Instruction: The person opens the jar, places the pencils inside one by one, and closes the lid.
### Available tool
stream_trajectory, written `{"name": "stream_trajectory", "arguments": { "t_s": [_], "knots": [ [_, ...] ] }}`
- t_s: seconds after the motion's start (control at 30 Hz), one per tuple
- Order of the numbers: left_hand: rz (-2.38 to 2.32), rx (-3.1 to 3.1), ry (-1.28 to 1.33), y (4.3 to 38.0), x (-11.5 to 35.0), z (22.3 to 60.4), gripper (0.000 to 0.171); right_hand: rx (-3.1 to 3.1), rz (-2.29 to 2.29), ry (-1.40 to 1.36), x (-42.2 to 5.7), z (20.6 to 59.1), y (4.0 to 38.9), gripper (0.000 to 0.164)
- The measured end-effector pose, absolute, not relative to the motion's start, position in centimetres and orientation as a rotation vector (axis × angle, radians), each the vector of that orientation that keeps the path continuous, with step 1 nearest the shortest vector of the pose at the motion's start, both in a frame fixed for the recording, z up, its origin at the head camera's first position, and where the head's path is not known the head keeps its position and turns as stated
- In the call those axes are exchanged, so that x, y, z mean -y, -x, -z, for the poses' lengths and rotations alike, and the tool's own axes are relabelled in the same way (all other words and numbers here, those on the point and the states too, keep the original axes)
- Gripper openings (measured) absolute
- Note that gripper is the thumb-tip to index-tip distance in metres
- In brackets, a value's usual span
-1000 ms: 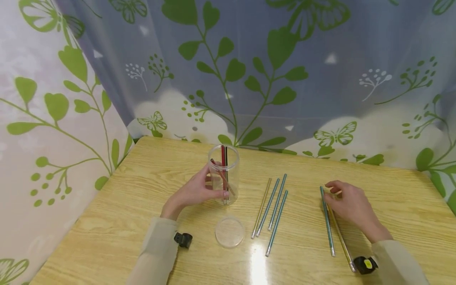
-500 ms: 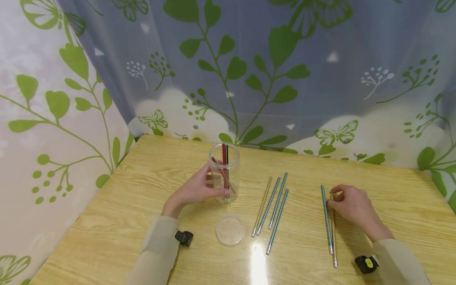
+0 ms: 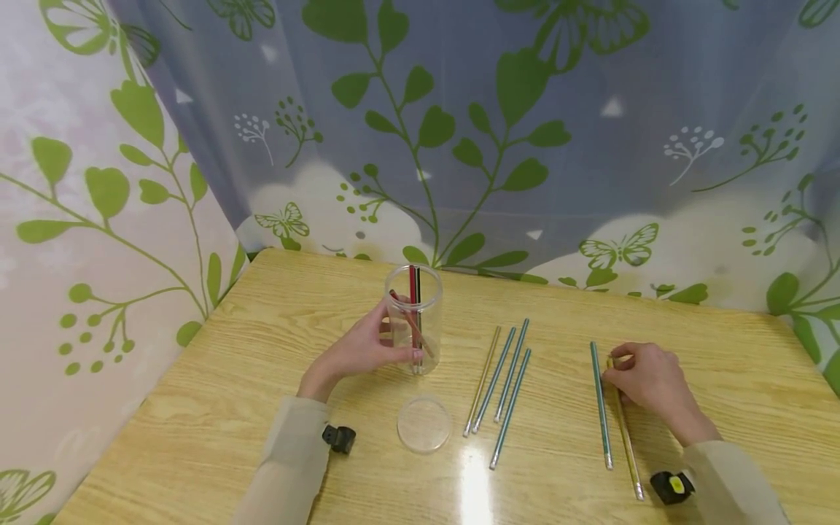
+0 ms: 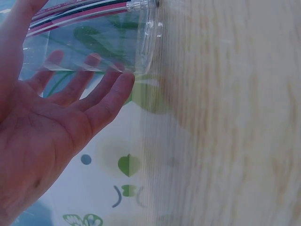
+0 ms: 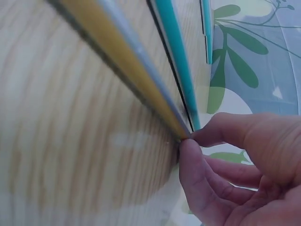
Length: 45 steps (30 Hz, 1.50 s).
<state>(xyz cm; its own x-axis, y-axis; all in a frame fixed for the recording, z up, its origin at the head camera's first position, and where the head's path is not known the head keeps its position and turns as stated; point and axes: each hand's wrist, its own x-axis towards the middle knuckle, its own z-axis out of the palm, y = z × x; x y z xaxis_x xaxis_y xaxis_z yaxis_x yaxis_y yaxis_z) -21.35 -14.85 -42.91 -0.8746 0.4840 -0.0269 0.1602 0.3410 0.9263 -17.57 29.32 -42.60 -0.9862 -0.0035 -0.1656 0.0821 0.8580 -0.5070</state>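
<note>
A clear plastic jar (image 3: 429,321) stands upright on the table with a few red and black pencils (image 3: 415,292) inside. My left hand (image 3: 361,348) grips its left side, thumb across the front and fingers behind. Over on the right, my right hand (image 3: 650,375) pinches the far end of a gold pencil (image 5: 136,61) between thumb and index finger. That pencil's eraser end lies toward the table's front. Just left of it is a teal pencil (image 3: 600,405), apart from the fingers in the head view.
Between the hands lie a gold pencil (image 3: 482,380) and several teal pencils (image 3: 510,408), side by side and slanted. A round clear lid (image 3: 424,425) rests in front of the jar. A patterned curtain (image 3: 459,146) hangs along the wooden table's (image 3: 216,408) back edge.
My right hand has taken hold of the gold pencil's far end. The pencil's near end swung left, then back right, away from the teal one. My left hand stays on the jar.
</note>
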Motion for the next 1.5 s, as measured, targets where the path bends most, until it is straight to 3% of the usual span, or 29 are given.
{"name": "stream_trajectory", "arguments": {
  "t_s": [0.23, 1.03, 1.33, 1.5],
  "knots": [
    [-1.537, -2.320, -0.554, 21.3, 14.8, 42.8, 0.069, -2.846, 0.898, -0.111, -30.1, 41.9, 17.1, 0.051],
    [-1.531, -2.321, -0.546, 21.2, 14.9, 42.5, 0.066, -2.975, 1.304, -0.184, -29.7, 37.4, 16.2, 0.040],
    [-1.530, -2.304, -0.556, 21.4, 14.9, 42.8, 0.066, -2.974, 1.617, -0.146, -29.0, 35.9, 16.2, 0.019],
    [-1.528, -2.305, -0.551, 21.3, 14.8, 42.8, 0.065, -2.967, 1.787, -0.106, -28.2, 34.9, 16.4, 0.023]
  ]
}}
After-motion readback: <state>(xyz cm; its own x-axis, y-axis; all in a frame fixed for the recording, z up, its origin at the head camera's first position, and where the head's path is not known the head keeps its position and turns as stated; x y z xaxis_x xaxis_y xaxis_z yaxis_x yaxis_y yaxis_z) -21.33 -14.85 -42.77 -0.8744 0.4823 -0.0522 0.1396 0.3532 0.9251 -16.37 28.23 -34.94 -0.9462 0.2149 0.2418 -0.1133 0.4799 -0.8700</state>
